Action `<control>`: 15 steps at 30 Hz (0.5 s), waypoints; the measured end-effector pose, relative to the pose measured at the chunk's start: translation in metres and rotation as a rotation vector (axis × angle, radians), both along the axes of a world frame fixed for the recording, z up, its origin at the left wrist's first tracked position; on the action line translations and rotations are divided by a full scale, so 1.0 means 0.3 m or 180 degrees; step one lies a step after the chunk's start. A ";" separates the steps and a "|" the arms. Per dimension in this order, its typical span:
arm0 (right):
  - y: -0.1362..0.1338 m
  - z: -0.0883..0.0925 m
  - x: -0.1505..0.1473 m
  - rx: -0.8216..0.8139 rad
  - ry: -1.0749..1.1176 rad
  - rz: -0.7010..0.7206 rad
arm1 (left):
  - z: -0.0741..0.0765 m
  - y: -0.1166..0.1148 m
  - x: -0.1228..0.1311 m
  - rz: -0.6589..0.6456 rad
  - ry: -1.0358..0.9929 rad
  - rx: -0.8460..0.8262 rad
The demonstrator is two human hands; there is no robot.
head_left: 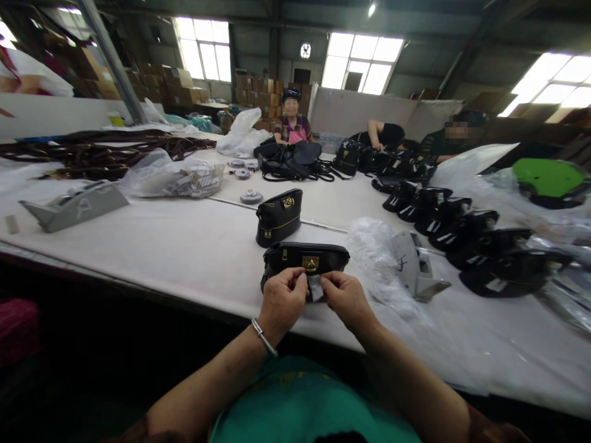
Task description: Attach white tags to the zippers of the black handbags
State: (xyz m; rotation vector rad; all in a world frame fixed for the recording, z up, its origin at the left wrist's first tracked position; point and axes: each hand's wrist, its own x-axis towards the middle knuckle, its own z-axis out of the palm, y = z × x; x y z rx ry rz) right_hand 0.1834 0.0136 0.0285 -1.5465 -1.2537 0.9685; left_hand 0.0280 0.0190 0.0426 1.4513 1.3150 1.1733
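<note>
A small black handbag point(272, 261) with a gold clasp stands upright on the table close in front of me. Before its front, just below the clasp, a small pale, see-through piece of wrapping point(315, 287) is stretched between my hands. My left hand point(285, 301) pinches its left side, thumb against the bent fingers. From the right, my right hand point(347, 298) pinches the other side. Both hands are close to the bag's front; whether they touch it I cannot tell. A second black handbag point(279, 220) with gold zips stands right behind the first.
A grey tape dispenser point(418, 267) and crumpled clear plastic point(369, 246) lie to the right, beside a row of several black bags point(471, 231). Another tape dispenser point(76, 206) is at the left, near dark straps point(115, 151). Co-workers point(295, 126) sit across the table.
</note>
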 end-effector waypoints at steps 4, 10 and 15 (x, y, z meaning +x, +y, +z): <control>-0.008 0.002 -0.017 -0.0021 0.0202 0.0039 | 0.002 0.001 0.007 -0.0046 -0.0191 -0.0100; -0.015 0.011 -0.036 0.0020 0.0803 0.0066 | -0.008 0.000 0.002 -0.0163 -0.0146 0.0050; -0.017 0.013 -0.047 -0.0046 0.1029 0.0044 | -0.032 -0.028 -0.006 -0.0187 0.0324 0.0315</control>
